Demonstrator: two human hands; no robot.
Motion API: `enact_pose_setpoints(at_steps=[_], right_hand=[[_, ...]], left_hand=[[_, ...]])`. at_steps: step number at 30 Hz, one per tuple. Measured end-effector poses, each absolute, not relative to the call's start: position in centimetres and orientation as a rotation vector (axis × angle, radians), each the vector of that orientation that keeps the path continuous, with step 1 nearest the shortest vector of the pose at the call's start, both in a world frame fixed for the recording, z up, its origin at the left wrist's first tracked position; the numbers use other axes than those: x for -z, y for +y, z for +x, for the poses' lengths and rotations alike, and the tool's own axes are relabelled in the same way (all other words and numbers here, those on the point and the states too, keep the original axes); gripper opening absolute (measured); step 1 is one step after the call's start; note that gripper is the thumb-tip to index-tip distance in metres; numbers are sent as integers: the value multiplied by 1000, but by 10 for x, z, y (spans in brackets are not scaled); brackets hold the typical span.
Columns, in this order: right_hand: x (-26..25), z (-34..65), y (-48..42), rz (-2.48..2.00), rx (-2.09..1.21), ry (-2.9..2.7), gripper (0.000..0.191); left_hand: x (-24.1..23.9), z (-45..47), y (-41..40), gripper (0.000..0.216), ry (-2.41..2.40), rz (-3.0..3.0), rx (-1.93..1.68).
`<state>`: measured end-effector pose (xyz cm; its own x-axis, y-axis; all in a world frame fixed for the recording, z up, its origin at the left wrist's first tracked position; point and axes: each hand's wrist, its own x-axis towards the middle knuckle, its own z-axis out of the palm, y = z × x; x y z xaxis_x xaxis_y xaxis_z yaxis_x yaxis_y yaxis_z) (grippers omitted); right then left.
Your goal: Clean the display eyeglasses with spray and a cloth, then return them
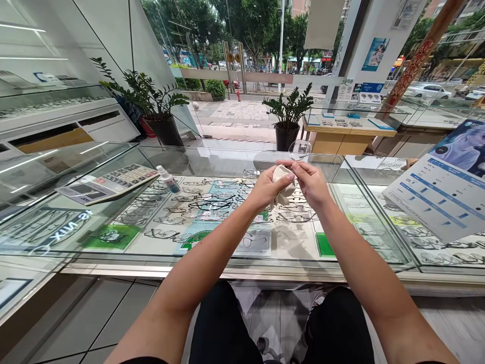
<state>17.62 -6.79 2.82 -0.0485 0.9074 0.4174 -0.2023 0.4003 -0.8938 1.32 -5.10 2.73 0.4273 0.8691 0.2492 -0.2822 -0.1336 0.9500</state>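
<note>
While a glass display counter (242, 273) stretches across, a calculator (113, 183) lies on its left part. Above the counter's middle, the left hand (267, 188) bunches a pale cloth (284, 181) between thumb and fingers. One spray bottle (168, 180) sits on the counter's left part. Thin-rimmed eyeglasses (300, 150), over the counter's middle, are pinched in the right hand's (312, 184) fingertips.

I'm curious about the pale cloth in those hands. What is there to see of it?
The cloth is cream or off-white, plain and soft-looking, like thin fabric. It is bunched and creased, with loose folds hanging below the left hand, which grips it. The right hand is right beside it; contact is hard to tell. It is held above the glass display counter.
</note>
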Motion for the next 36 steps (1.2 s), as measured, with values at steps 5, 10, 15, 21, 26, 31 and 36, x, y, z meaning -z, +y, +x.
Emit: enact_pose_setpoints(at_steps=[5,10,15,21,26,31,36], right_hand=[[-27,175,-70,-696,-1015,-1367,43],[-29,173,-72,-690,-1010,-1391,46],[-31,175,-73,-695,-975,-1378,44],[-31,179,-71,-747,-907,-1341,38],[-30,182,-66,-762,-942,-1238,36],[-33,182,-66,-760,-1013,-1172,41],[-33,181,-65,-757,-1069,-1136,44]], left_hand=[[-27,13,-51,72,595,1315,-1144],[-24,16,-48,70,608,1340,-1189],[-23,18,-48,76,607,1416,-1201],[-24,14,-49,74,567,1497,-1165],[-27,7,-46,69,472,1547,-1004],[-29,5,-44,65,438,1606,-960],[-25,7,-43,63,457,1600,-1006]])
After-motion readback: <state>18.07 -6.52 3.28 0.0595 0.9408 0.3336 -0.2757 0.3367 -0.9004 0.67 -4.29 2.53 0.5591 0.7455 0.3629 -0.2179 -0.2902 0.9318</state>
